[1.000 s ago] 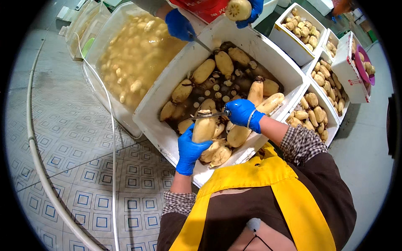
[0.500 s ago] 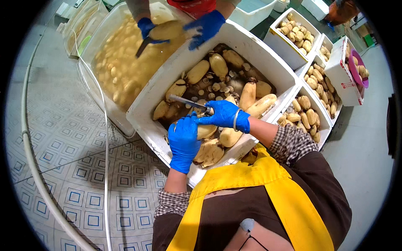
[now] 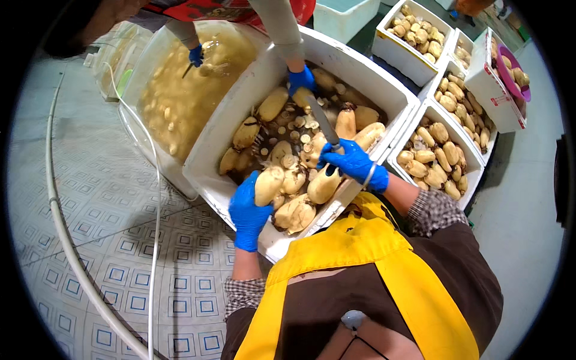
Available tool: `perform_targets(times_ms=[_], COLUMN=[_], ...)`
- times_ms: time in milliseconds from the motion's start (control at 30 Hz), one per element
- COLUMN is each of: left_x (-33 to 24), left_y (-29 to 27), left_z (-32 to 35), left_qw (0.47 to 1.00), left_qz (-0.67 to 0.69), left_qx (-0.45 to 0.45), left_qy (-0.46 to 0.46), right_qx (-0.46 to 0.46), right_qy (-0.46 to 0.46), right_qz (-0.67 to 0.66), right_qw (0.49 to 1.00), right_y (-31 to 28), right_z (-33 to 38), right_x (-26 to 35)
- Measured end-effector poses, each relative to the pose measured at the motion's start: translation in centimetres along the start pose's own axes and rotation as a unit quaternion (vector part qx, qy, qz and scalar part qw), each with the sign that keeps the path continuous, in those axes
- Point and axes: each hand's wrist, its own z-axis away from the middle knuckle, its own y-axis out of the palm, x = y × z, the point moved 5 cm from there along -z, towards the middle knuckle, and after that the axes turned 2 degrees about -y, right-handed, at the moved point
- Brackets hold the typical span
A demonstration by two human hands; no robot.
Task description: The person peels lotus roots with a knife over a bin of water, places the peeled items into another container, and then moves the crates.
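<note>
Pale peeled lotus root [image 3: 268, 185] upright over the white crate [image 3: 384, 90], knife [image 3: 323, 121] raised.

Left hand [image 3: 249, 207] gloved blue, fingers curled shut, right hand [image 3: 351, 162] gloved, fist clenched, forearms extended forward

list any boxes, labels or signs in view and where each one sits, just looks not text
White foam crate: centre, rectangular, holds pale roots.
Clear tub: upper left, yellowish water.
White crates: upper right, rows of roots.
Small red label: on far right white box, rectangular.
No signs or screens.
</note>
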Motion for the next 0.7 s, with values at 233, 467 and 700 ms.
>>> perform_targets(times_ms=[233, 467, 700], left_x=[-3.6, 0.1, 4.8], left_y=[-2.4, 2.3, 9.5], left_z=[-1.3, 1.0, 1.3], left_qw=[0.990, 0.957, 0.617], left_qz=[-0.059, 0.282, 0.683], left_qx=[-0.023, 0.052, 0.023], left_qy=[0.126, -0.042, -0.390], right_qx=[0.130, 0.097, 0.077], right_qy=[0.066, 0.007, -0.179], right_qz=[0.014, -0.058, 0.268], right_qw=[0.989, 0.994, 0.943], right_y=[3.7, 6.5, 7.6], right_z=[-1.4, -3.2, -2.3], right_x=[-0.7, -3.6, -0.4])
